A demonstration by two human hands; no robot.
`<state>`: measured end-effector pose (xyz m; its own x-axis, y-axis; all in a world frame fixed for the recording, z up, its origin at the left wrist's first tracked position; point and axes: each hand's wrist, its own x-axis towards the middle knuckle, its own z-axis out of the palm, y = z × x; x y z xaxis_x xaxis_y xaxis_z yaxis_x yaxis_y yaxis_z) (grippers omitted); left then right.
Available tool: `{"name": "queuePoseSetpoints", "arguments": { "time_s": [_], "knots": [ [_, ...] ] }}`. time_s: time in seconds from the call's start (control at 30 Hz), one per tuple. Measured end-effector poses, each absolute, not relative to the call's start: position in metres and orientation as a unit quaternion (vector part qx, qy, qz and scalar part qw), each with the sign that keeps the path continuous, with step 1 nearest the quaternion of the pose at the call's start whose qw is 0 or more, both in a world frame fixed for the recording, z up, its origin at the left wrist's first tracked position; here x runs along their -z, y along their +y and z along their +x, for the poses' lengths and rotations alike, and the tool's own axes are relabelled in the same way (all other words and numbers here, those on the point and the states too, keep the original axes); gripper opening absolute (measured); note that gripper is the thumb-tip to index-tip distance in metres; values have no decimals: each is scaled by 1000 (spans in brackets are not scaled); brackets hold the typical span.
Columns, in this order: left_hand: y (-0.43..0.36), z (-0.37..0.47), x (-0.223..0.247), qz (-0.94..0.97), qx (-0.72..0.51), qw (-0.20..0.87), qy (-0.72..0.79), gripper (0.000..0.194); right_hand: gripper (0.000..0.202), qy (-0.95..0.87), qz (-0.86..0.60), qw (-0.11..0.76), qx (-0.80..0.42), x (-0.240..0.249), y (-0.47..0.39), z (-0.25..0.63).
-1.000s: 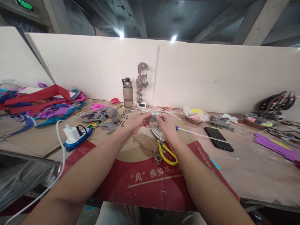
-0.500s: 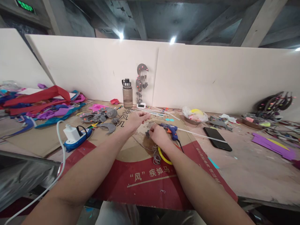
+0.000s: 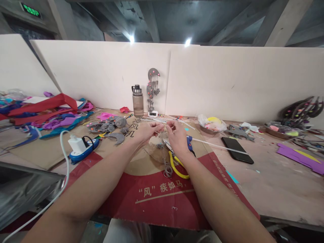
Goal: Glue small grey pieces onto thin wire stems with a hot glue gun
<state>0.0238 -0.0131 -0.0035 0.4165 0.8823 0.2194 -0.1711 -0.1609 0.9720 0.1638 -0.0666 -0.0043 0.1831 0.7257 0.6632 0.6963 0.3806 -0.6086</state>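
My left hand (image 3: 149, 132) and my right hand (image 3: 176, 136) are raised close together over the cardboard sheet (image 3: 141, 165), fingertips nearly meeting. Both are pinched; whatever is between the fingers is too small to make out. Below my right hand lie scissors with yellow handles (image 3: 174, 168), their blades pointing up and left. Beside them sits a loose coil of grey cord (image 3: 168, 171), with a small grey tuft (image 3: 160, 145) above it. Partly hidden behind my right hand is a blue glue gun (image 3: 189, 143), a long clear glue stick (image 3: 215, 144) running out to its right.
Grey felt pieces and yarn balls (image 3: 120, 121) lie left, near a blue power strip (image 3: 83, 152) with a white cable. A bottle (image 3: 138, 103) and a grey felt moon hanging (image 3: 153, 87) stand at the back. A phone (image 3: 236, 150) lies right, near a bowl (image 3: 212, 126).
My right hand has risen from the grey tuft and come up next to my left hand. The tuft and the scissors' blades now show.
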Motion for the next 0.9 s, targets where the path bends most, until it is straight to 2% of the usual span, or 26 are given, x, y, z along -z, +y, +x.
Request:
{"name": "queuePoseSetpoints", "arguments": {
  "time_s": [0.07, 0.3, 0.6, 0.9],
  "knots": [
    [-15, 24, 2, 597, -455, 598, 280, 37, 16, -656, -527, 540, -8, 1, -69, 164],
    [-22, 24, -4, 563, -441, 643, 273, 38, 15, -688, -533, 492, 15, -6, -76, 164],
    [-24, 22, -6, 551, -403, 683, 261, 34, 15, -709, -551, 422, 130, -9, -79, 167],
    [-20, 19, -3, 558, -373, 702, 236, 27, 12, -688, -554, 468, 40, -6, -72, 172]
  ]
}}
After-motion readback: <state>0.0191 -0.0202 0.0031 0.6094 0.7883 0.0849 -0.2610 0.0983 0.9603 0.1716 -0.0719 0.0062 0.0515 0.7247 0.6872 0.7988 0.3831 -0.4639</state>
